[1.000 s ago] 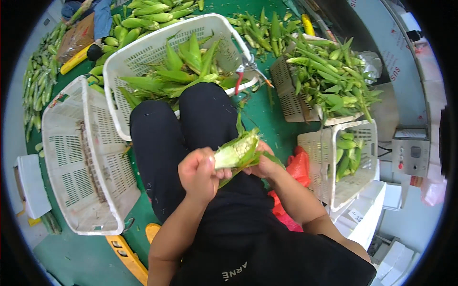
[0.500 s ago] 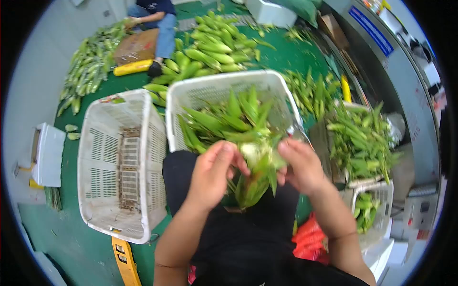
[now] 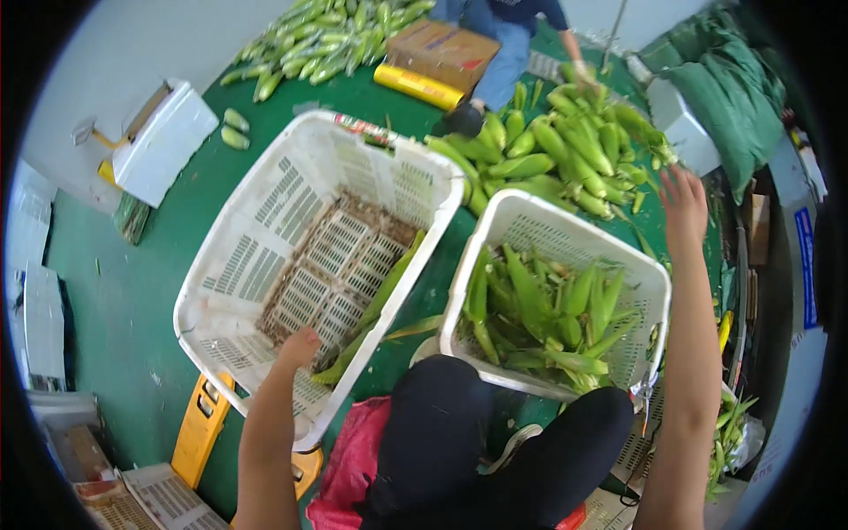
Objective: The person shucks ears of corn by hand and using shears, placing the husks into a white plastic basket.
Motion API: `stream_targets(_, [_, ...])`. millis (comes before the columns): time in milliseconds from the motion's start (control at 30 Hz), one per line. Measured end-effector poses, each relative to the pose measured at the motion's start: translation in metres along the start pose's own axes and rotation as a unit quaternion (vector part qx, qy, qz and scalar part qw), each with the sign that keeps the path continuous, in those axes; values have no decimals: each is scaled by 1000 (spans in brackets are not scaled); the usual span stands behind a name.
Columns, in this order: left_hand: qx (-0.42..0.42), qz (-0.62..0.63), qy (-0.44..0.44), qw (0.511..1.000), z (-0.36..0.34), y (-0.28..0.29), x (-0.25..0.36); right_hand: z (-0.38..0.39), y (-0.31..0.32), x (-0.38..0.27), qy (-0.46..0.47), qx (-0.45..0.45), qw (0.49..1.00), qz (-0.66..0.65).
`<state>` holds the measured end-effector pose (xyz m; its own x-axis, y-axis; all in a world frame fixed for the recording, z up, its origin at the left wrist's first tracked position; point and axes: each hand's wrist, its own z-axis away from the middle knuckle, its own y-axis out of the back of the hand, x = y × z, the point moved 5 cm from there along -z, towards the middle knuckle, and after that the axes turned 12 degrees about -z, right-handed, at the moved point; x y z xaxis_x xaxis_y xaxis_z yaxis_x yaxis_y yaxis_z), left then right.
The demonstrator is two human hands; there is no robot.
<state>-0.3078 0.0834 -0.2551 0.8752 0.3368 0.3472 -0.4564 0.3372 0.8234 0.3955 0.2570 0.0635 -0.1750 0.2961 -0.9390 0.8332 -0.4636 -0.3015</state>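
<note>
In the head view the left hand (image 3: 299, 343) rests in the near-empty white basket (image 3: 231, 329) beside a green husk (image 3: 375, 309); I cannot tell whether its fingers grip it. The right hand (image 3: 685, 205) is spread open, holding nothing, reaching toward the corn pile (image 3: 565, 159). The ears look firm, fairly heavy, with slick loose leaves, so probably best grasped around the middle.

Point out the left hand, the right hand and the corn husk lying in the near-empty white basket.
left hand (image 3: 299, 343): head view, back of the hand.
right hand (image 3: 684, 205): head view, back of the hand.
corn husk (image 3: 375, 309): head view, middle of the long green leaf.
</note>
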Motion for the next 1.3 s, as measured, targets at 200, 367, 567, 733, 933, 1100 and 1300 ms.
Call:
stream_targets(200, [-225, -262, -41, 938, 6, -137, -58, 204, 140, 39, -38, -52, 874, 482])
stream_targets(367, [-212, -205, -29, 955, -14, -118, -29, 364, 374, -8, -128, 217, 835, 490])
stream_targets(567, [-294, -232, -82, 924, -14, -112, -53, 411, 327, 5, -209, 218, 837, 457])
stream_targets(733, [-411, -164, -18, 897, 14, -44, -54, 378, 301, 17, -168, 245, 760, 578])
stream_targets(933, [-233, -220, -138, 937, 69, 118, -22, 342, 262, 0, -246, 236, 670, 660])
stream_targets(1100, [-112, -47, -54, 991, 209, 233, 76, 293, 255, 8, -149, 210, 676, 690])
stream_targets(1300, [-48, 87, -129, 987, 328, 170, 82, 297, 275, 50, -346, 199, 703, 589])
